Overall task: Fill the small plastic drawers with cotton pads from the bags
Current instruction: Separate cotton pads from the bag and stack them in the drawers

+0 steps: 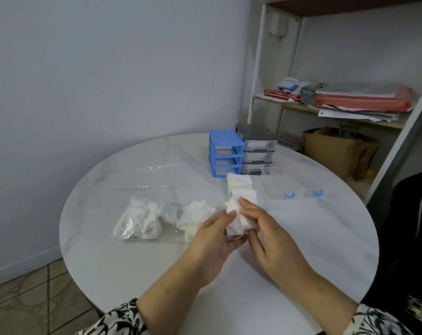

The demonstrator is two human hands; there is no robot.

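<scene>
A person's left hand (pixel 214 238) and right hand (pixel 265 228) are gripping, fingers curled, a light, soft stack of cotton pads (pixel 237 222) above the round table (pixel 132 250), likely best pinched by its edges

- The left hand (pixel 213 240) is raised above the table, palm turned up and inward, fingers curled under a white bundle of soft cotton pads (pixel 237 220).
- The right hand (pixel 265 234) faces it, fingers curled over the bundle's top and right side.
- Both forearms wear black-and-white patterned sleeves (pixel 123 321).
</scene>
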